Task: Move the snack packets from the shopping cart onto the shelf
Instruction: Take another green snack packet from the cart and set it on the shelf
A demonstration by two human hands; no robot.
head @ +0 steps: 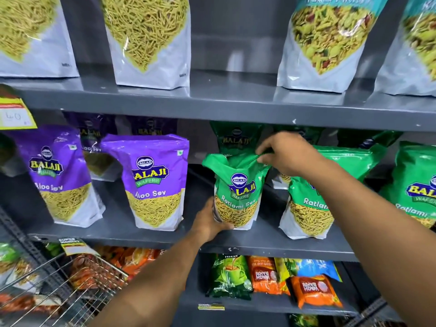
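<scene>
A green Ratlami Sev packet stands upright on the middle grey shelf, between the purple and green rows. My left hand grips its lower left corner from below. My right hand pinches the packet's crumpled top edge. More green Ratlami Sev packets stand to its right and behind it. The wire shopping cart sits at the lower left, with several orange packets visible through its mesh.
Purple Aloo Sev packets fill the left of the middle shelf. White pouches line the upper shelf. Tea packets lie on the lower shelf. A yellow price tag hangs at the left edge.
</scene>
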